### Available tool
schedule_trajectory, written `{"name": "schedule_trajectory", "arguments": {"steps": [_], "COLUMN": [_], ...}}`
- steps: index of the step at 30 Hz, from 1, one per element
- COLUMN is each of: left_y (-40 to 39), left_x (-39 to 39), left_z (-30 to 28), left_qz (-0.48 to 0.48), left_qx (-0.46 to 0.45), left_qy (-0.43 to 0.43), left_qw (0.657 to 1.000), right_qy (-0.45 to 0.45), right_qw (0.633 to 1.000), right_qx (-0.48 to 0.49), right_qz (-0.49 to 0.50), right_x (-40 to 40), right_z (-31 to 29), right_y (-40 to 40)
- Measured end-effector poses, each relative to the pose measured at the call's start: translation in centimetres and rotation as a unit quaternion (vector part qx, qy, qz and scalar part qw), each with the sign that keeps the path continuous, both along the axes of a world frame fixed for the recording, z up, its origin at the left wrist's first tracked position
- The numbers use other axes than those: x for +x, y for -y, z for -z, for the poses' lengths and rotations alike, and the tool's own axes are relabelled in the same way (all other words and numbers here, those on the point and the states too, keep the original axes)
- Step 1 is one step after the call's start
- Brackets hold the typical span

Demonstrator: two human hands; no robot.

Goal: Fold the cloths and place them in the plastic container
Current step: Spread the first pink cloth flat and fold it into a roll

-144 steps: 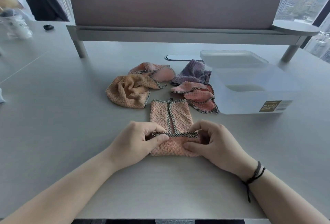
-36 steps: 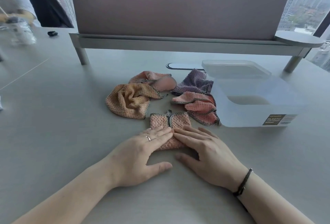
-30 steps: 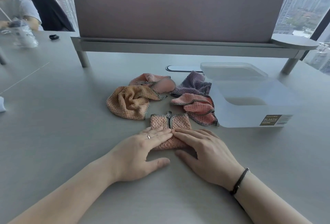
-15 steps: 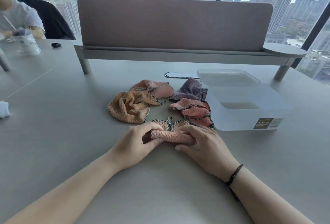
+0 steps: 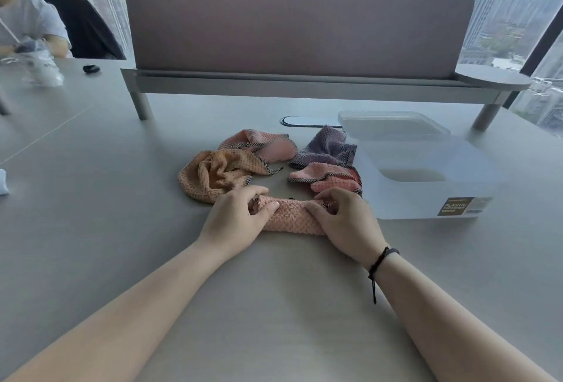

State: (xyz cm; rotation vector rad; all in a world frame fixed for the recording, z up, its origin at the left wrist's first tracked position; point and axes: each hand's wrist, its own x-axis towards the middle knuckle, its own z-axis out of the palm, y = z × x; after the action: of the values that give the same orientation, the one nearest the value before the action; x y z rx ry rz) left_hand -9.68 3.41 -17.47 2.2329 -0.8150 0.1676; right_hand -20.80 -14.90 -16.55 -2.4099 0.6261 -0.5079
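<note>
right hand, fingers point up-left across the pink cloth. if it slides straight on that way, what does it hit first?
Likely the left hand: the right hand grips the pink folded cloth at one end, the left hand at the other. Depth is unclear; aimed farther out, it might pass behind.

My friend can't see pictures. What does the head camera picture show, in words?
Two hands, the left hand and right hand, grip the ends of a folded pink cloth on a grey table. Behind it lie crumpled cloths: orange, pink, purple and coral. An open plastic container stands to the right.
</note>
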Motion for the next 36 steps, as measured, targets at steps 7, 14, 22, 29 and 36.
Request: {"name": "schedule_trajectory", "arguments": {"steps": [7,14,22,29,36], "left_y": [0.0,-0.4,-0.7,-0.9,-0.7], "left_x": [0.7,-0.2,-0.5,-1.3,-1.3], "left_z": [1.0,0.2,-0.3,-1.3,-1.6], "left_qz": [-0.017,0.060,0.153,0.195,0.146], "left_qx": [0.058,0.021,-0.124,-0.339,-0.365], "left_qy": [0.037,-0.023,-0.144,-0.456,-0.479], "left_qw": [0.998,0.998,0.970,0.799,0.785], "right_qy": [-0.055,-0.042,0.032,0.105,0.023], "right_qw": [0.992,0.997,0.986,0.890,0.857], "right_qx": [-0.106,-0.030,0.087,0.386,0.435], "right_qz": [0.030,-0.065,-0.138,-0.221,-0.275], "right_x": [0.2,-1.7,-2.0,-2.0,-2.6], "right_z": [0.7,0.0,-0.4,-0.3,-0.8], "right_y": [0.0,0.8,0.7,0.4,-0.6]}}
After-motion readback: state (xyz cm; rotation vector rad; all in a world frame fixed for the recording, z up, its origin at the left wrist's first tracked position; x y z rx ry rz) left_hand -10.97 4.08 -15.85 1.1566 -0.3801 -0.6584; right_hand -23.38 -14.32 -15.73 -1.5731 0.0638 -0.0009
